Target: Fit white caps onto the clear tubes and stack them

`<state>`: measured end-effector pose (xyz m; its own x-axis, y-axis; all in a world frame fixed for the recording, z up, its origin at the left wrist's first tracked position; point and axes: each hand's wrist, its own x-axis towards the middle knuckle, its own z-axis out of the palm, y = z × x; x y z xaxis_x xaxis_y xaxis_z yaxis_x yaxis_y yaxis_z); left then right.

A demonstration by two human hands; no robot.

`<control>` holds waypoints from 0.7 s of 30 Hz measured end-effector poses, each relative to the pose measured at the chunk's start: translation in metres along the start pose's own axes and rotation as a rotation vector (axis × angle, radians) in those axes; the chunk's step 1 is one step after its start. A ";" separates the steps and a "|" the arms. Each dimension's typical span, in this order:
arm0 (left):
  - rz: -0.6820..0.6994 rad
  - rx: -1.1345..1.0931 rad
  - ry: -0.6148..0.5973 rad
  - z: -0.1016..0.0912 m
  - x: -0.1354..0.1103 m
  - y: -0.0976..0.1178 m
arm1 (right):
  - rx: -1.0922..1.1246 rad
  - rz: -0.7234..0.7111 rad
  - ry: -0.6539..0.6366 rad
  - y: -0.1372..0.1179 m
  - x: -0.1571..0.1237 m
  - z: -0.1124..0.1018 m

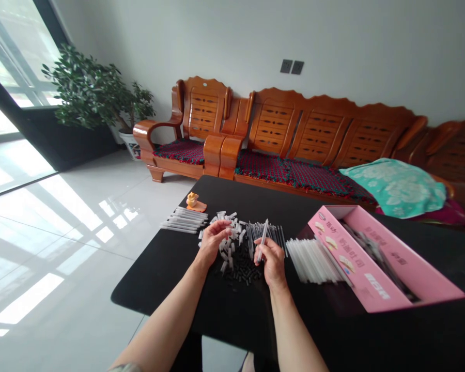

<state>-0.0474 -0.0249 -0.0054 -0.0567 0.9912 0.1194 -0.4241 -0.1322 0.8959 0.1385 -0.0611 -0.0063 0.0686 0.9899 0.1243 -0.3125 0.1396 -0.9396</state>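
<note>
In my right hand (274,261) is a pen (262,238) with a clear barrel, gripped near its lower end and pointing up. My left hand (214,240) hovers over a loose heap of whitish pen caps (241,236), thumb and fingers drawn together; whatever may be between the fingertips is too small to make out. Small black plugs (245,273) lie scattered between the hands. Thin dark pen refills (279,238) are lined up behind my right hand. Clear pen barrels (312,261) form a row to its right.
Several pens (185,219) lie side by side at the table's left, near a small orange figurine (194,201). An open pink box (356,263) with dark contents stands at right. The black table (163,289) has a rounded corner. Behind it is a wooden sofa (313,134).
</note>
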 end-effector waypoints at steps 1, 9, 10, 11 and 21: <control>0.008 -0.025 0.015 -0.001 0.001 0.000 | -0.011 0.014 -0.006 -0.001 0.000 0.001; 0.010 -0.047 0.061 -0.009 0.005 -0.002 | -0.365 -0.045 -0.128 -0.005 -0.003 -0.002; 0.012 -0.050 0.057 -0.010 0.006 -0.003 | -0.443 -0.078 -0.143 -0.005 -0.003 -0.002; 0.013 -0.052 0.053 -0.010 0.006 -0.003 | -0.511 -0.111 -0.157 -0.005 -0.004 -0.002; 0.043 -0.014 0.042 -0.004 0.003 -0.002 | -0.643 -0.200 -0.210 -0.006 -0.006 0.002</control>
<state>-0.0508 -0.0216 -0.0086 -0.1132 0.9837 0.1397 -0.4328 -0.1754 0.8843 0.1378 -0.0673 -0.0008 -0.1378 0.9400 0.3122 0.3133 0.3404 -0.8865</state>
